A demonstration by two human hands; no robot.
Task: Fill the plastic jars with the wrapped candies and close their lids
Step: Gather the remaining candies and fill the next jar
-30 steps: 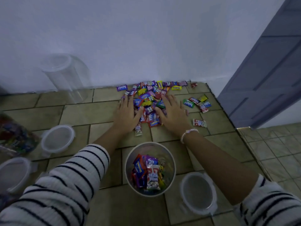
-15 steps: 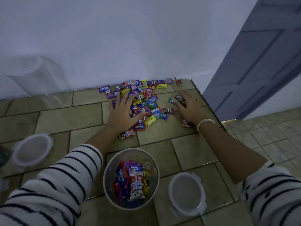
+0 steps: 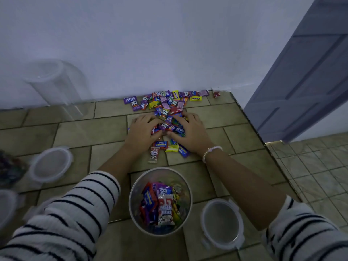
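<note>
A heap of wrapped candies [image 3: 169, 105] lies on the tiled surface against the wall. My left hand [image 3: 142, 131] and my right hand [image 3: 191, 132] face each other at the near end of the heap, fingers curled round a bunch of candies pressed between them. A few loose candies [image 3: 162, 146] lie just below my thumbs. An open clear plastic jar [image 3: 132, 196], partly filled with candies, stands close in front of me between my forearms. Its round lid [image 3: 222, 223] lies to its right.
An empty clear jar [image 3: 54, 85] stands at the back left by the wall. Another lid [image 3: 50, 164] lies at the left, a third lid [image 3: 5, 206] at the left edge beside a filled jar [image 3: 9, 166]. The surface's edge [image 3: 250, 127] drops to a lower floor by a door [image 3: 301, 81].
My right hand came back from the candies at the right and closed in toward my left hand. Both now cup a bunch between them, where earlier they lay flat and spread.
</note>
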